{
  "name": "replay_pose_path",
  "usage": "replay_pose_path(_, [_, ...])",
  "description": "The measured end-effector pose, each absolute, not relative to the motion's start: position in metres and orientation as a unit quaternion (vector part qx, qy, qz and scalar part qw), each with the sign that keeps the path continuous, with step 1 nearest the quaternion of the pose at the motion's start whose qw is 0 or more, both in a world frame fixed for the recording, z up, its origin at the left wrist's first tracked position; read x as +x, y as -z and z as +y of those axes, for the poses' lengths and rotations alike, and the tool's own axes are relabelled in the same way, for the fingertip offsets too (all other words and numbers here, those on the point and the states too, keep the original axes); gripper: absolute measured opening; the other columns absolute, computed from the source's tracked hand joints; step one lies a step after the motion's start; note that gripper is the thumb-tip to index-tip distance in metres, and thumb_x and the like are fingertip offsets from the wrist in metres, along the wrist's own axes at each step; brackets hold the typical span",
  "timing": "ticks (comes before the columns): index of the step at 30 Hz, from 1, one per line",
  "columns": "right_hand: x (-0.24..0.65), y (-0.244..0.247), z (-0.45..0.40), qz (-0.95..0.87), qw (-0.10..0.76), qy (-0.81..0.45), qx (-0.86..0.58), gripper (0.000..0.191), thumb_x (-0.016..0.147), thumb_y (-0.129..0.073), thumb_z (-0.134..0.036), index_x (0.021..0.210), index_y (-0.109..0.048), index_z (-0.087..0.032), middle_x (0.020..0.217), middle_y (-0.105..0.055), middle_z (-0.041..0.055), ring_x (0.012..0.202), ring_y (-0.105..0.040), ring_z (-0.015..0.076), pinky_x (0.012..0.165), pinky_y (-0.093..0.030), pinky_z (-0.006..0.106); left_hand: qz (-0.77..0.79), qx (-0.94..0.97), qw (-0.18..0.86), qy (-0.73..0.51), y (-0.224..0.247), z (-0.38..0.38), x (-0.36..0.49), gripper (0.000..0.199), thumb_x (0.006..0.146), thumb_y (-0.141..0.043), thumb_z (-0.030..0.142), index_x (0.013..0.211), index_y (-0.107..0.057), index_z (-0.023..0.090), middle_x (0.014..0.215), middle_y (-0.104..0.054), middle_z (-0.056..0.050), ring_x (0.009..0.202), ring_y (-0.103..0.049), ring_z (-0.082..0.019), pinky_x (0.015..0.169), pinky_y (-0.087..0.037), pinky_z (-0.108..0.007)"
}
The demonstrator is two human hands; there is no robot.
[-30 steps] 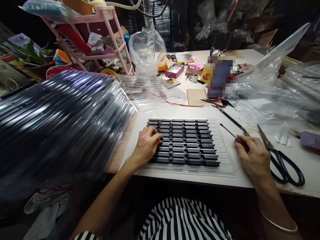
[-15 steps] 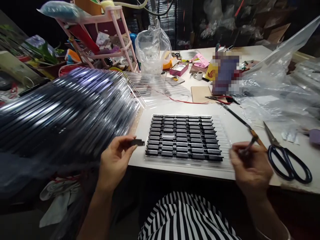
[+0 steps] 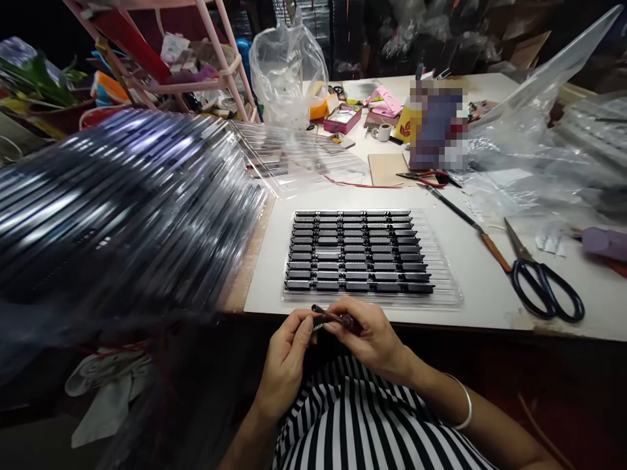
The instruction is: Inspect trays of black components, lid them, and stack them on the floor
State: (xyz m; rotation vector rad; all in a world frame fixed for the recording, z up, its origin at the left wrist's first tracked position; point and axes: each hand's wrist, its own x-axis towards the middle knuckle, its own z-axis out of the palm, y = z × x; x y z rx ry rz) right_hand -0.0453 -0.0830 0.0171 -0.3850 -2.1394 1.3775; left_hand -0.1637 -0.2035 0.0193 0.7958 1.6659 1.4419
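Between the thumb and fingers of my left hand [image 3: 287, 359] is a small black plastic piece [image 3: 318, 322] with comb-like teeth. My right hand [image 3: 375, 336] is closed on a short screwdriver-like tool [image 3: 332, 316], its metal shaft lying across the black piece; where exactly its tip touches is too small to tell. Both hands meet in front of my body, just below the table edge. Beyond them lies a clear ribbed plastic tray [image 3: 449, 287], filled with rows of similar black pieces [image 3: 357, 266]. One slot left of its middle shows a gap.
At left lies a large stack of filled clear trays [image 3: 166, 196]. Scissors [image 3: 541, 281], an orange-handled tool [image 3: 494, 253] and red-handled pliers [image 3: 434, 177] lie to the right. Further back are a clear bag [image 3: 289, 78], a pink rack [image 3: 230, 68] and plastic sheeting [image 3: 529, 143].
My left hand has moved right and down with the black piece. My right hand has come left from beside the scissors, and its tool now meets the piece. The view has shifted slightly.
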Motion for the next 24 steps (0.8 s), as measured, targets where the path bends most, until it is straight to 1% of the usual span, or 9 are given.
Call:
replay_pose_path(2, [-0.043,-0.016,-0.085,-0.790,0.269,-0.529,-0.152,0.003,0.085,-0.058,-0.018,0.083,-0.059,-0.017,0.066,-0.056,-0.0016,0.056,-0.048,0.0097,0.054,-0.040,0.022,0.666,0.345,0.376,-0.544,-0.022,-0.205,-0.166,0.020,0.093,-0.047,0.033,0.094,-0.063,0.021,0.073,-0.056,0.002,0.068,-0.050,-0.011,0.066,-0.041,-0.022])
replay_pose_path(5, [-0.041,-0.015,-0.087,-0.783,0.258,-0.545,-0.151,0.005,0.086,-0.058,-0.020,0.082,-0.059,-0.017,0.062,-0.054,-0.0029,0.053,-0.046,0.0087,0.050,-0.038,0.021,0.666,0.377,0.367,-0.529,-0.025,-0.205,-0.168,0.020,0.094,-0.046,0.031,0.096,-0.063,0.021,0.080,-0.059,0.001,0.074,-0.053,-0.012,0.071,-0.042,-0.023])
replay_pose_path(8, [-0.039,-0.012,-0.088,-0.795,0.252,-0.536,-0.132,0.004,0.087,-0.055,-0.018,0.085,-0.058,-0.018,0.065,-0.056,-0.0018,0.054,-0.048,0.0090,0.051,-0.039,0.021,0.670,0.385,0.361,-0.522,-0.027,-0.203,-0.168,0.022,0.094,-0.044,0.031,0.094,-0.063,0.020,0.081,-0.061,0.000,0.075,-0.055,-0.013,0.071,-0.043,-0.024])
replay_pose_path(11, [-0.040,-0.007,-0.090,-0.824,0.279,-0.483,-0.103,0.007,0.082,-0.052,-0.011,0.083,-0.053,-0.019,0.066,-0.054,-0.0017,0.054,-0.047,0.0097,0.051,-0.039,0.021,0.674,0.381,0.367,-0.515,-0.026,-0.202,-0.165,0.023,0.094,-0.044,0.031,0.092,-0.063,0.019,0.080,-0.062,0.000,0.072,-0.056,-0.014,0.069,-0.044,-0.025])
replay_pose_path(15, [-0.043,-0.001,-0.094,-0.854,0.332,-0.398,-0.054,0.015,0.075,-0.047,-0.007,0.078,-0.044,-0.021,0.063,-0.047,-0.0032,0.052,-0.041,0.0107,0.048,-0.035,0.022,0.680,0.371,0.367,-0.514,-0.025,-0.203,-0.159,0.021,0.094,-0.045,0.030,0.091,-0.062,0.019,0.080,-0.062,0.001,0.075,-0.059,-0.014,0.069,-0.044,-0.024])
replay_pose_path(19, [-0.044,0.001,-0.098,-0.855,0.355,-0.376,-0.044,0.017,0.074,-0.045,-0.006,0.077,-0.040,-0.022,0.062,-0.041,-0.0045,0.050,-0.037,0.0109,0.046,-0.032,0.022,0.674,0.380,0.356,-0.524,-0.022,-0.206,-0.158,0.020,0.094,-0.044,0.029,0.093,-0.063,0.020,0.082,-0.062,0.001,0.080,-0.059,-0.013,0.074,-0.044,-0.024])
replay_pose_path(21, [-0.042,0.000,-0.095,-0.853,0.341,-0.392,-0.049,0.015,0.075,-0.046,-0.007,0.078,-0.041,-0.021,0.063,-0.043,-0.0040,0.051,-0.038,0.0109,0.047,-0.033,0.023,0.667,0.372,0.384,-0.518,-0.022,-0.207,-0.159,0.022,0.095,-0.043,0.030,0.097,-0.063,0.020,0.084,-0.062,0.000,0.080,-0.059,-0.014,0.074,-0.045,-0.024])
replay_pose_path(24, [-0.035,-0.011,-0.084,-0.853,0.268,-0.444,-0.066,0.012,0.078,-0.050,-0.008,0.079,-0.047,-0.020,0.065,-0.048,-0.0032,0.053,-0.041,0.0099,0.049,-0.035,0.022,0.653,0.372,0.452,-0.481,-0.024,-0.209,-0.162,0.025,0.096,-0.041,0.031,0.106,-0.062,0.021,0.093,-0.065,-0.002,0.083,-0.060,-0.015,0.074,-0.046,-0.026])
